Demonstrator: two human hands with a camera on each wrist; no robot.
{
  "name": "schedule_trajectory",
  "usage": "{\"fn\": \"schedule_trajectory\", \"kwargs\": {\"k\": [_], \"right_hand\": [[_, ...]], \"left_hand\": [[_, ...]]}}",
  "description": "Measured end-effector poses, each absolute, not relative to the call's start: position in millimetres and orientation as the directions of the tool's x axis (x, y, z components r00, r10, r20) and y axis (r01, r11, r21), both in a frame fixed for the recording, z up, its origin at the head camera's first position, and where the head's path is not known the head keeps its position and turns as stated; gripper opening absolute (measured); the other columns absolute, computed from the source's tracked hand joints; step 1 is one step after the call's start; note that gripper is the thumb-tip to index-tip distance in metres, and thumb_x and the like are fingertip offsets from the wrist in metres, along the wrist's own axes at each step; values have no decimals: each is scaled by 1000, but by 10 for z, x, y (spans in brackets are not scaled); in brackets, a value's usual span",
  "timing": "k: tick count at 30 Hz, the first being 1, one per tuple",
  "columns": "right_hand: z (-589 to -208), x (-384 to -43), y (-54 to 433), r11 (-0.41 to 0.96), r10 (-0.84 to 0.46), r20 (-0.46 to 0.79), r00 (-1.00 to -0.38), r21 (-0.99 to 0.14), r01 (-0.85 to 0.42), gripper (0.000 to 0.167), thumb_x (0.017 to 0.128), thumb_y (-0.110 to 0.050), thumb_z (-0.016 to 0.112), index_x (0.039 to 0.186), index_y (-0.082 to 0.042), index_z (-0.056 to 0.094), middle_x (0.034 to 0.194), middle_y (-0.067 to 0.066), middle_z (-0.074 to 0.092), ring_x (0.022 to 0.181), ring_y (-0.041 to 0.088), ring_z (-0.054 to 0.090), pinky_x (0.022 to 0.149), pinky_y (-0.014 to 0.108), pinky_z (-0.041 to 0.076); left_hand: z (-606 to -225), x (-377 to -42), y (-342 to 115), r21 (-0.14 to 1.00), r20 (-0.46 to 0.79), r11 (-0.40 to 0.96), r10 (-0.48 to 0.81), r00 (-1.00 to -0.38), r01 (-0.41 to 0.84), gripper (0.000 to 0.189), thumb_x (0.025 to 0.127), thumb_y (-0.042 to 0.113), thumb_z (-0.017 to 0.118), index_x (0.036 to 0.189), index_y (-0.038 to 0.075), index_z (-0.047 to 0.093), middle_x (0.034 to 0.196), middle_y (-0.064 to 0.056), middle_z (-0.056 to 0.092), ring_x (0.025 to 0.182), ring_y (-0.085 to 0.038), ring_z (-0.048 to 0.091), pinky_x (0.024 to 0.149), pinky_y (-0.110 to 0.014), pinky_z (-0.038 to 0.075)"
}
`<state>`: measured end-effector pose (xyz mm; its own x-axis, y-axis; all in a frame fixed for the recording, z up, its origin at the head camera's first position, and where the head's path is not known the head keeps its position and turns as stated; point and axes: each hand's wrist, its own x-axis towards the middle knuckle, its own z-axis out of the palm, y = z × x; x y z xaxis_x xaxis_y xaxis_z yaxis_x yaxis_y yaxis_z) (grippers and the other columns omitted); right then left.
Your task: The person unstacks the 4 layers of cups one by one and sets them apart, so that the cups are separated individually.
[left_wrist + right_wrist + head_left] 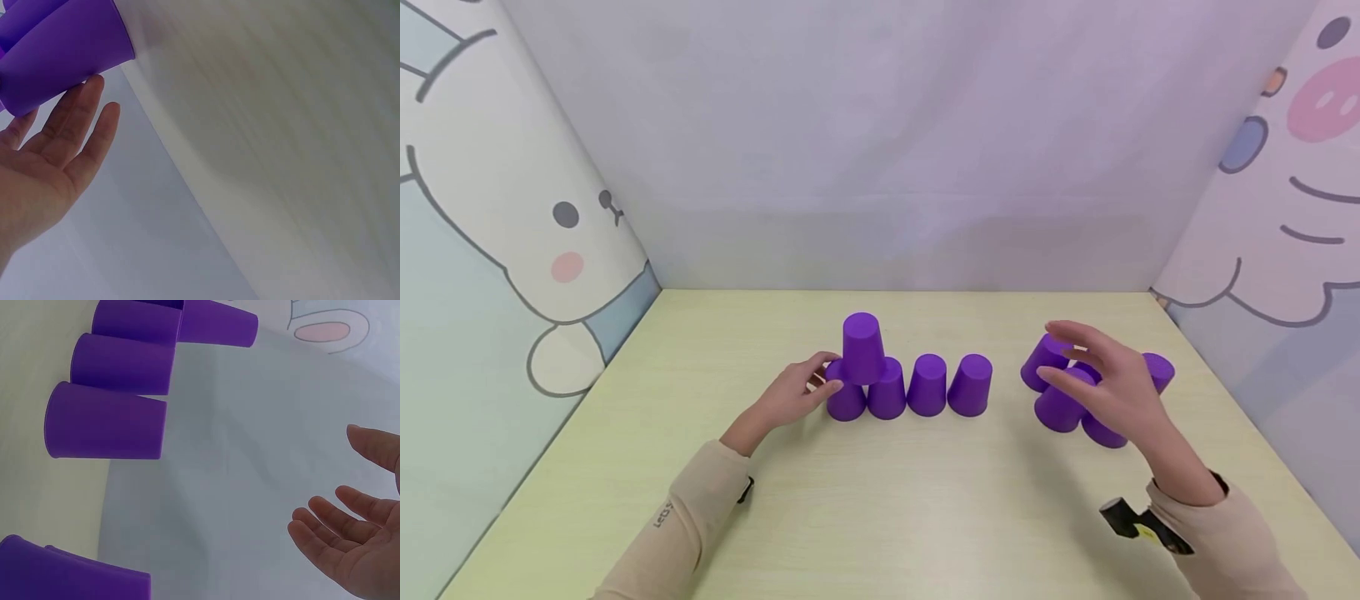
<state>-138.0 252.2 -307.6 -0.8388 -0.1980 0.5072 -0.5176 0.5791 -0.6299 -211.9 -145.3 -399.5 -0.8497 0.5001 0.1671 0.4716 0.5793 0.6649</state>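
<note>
Four purple cups stand upside down in a row, the leftmost cup (847, 405) beside my left hand (793, 390). A fifth cup (863, 350) sits upside down across the two leftmost ones. The left thumb and fingertips touch the leftmost cup's side; in the left wrist view, extended fingers (90, 109) lie against a cup (69, 53). My right hand (1112, 383) is held over a cluster of purple cups (1058, 410) on the right, fingers spread and holding nothing. It partly hides that cluster. In the right wrist view its palm (362, 556) is bare.
The third cup (927, 387) and the rightmost cup (972, 387) of the row stand slightly apart. Another cup (1159, 372) shows beyond the right hand. A pale wood table (880, 508) meets a plain back wall (895, 167) and cartoon-printed side panels (1300, 250).
</note>
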Motion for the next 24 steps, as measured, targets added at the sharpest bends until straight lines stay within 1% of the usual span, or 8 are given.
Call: {"fn": "schedule_trajectory", "kwargs": {"k": [1, 3, 7, 12, 15, 19, 21, 24], "right_hand": [[-3072, -1392, 2503, 578, -206, 507, -837, -627, -522, 53, 73, 1, 73, 122, 0, 54, 117, 18, 57, 99, -9, 50, 82, 8, 40], [-3060, -1410, 2465, 579, -225, 510, -830, -616, -535, 54, 73, 1, 74, 123, 0, 53, 117, 20, 57, 99, -9, 51, 82, 9, 40], [-3031, -1428, 2381, 570, -254, 540, -803, -587, -575, 55, 71, 2, 74, 122, -3, 55, 114, 17, 59, 97, -9, 52, 81, 10, 41], [-2984, -1470, 2256, 531, -281, 568, -774, -580, -618, 55, 69, 3, 75, 121, -2, 56, 114, 15, 60, 99, -8, 52, 82, 12, 42], [-2963, -1511, 2181, 519, -309, 566, -764, -573, -634, 55, 70, 3, 75, 121, -1, 55, 115, 16, 59, 101, 0, 55, 83, 13, 42], [-2947, -1563, 2085, 511, -343, 575, -743, -550, -661, 54, 70, 4, 74, 121, 0, 55, 115, 13, 59, 104, 18, 55, 84, 16, 43], [-2947, -1588, 2040, 500, -356, 583, -730, -542, -676, 55, 70, 4, 75, 121, 0, 55, 115, 11, 60, 104, 21, 55, 84, 18, 44], [-2943, -1625, 1967, 471, -371, 591, -717, -545, -693, 55, 70, 4, 75, 121, 0, 55, 115, 11, 60, 105, 22, 54, 84, 21, 44]], "left_hand": [[-3995, -2119, -1453, 665, 167, 580, 499, -850, 471, 38, 93, 29, 54, 122, 5, 48, 93, -6, 62, 81, -18, 60, 66, -29, 49], [-3997, -2119, -1457, 664, 165, 582, 498, -851, 469, 39, 93, 29, 54, 122, 5, 48, 93, -6, 62, 81, -18, 60, 66, -29, 49], [-3994, -2116, -1455, 661, 169, 581, 501, -849, 474, 38, 93, 28, 54, 122, 5, 48, 93, -7, 62, 82, -18, 60, 66, -29, 48], [-3986, -2107, -1449, 662, 172, 577, 505, -846, 479, 38, 93, 28, 54, 122, 5, 48, 93, -7, 62, 82, -18, 60, 66, -29, 48], [-3985, -2103, -1451, 661, 173, 577, 506, -845, 480, 38, 93, 28, 54, 122, 5, 48, 93, -7, 62, 81, -18, 60, 66, -29, 48], [-3987, -2110, -1457, 656, 181, 577, 506, -844, 487, 38, 93, 28, 54, 122, 5, 48, 93, -7, 62, 81, -18, 60, 66, -29, 49], [-3987, -2116, -1456, 656, 184, 575, 507, -842, 489, 37, 93, 28, 54, 122, 5, 48, 93, -7, 62, 81, -18, 60, 66, -29, 49], [-3978, -2115, -1456, 657, 183, 572, 510, -840, 491, 37, 93, 28, 54, 122, 5, 48, 93, -7, 62, 81, -18, 60, 66, -29, 49]]}}
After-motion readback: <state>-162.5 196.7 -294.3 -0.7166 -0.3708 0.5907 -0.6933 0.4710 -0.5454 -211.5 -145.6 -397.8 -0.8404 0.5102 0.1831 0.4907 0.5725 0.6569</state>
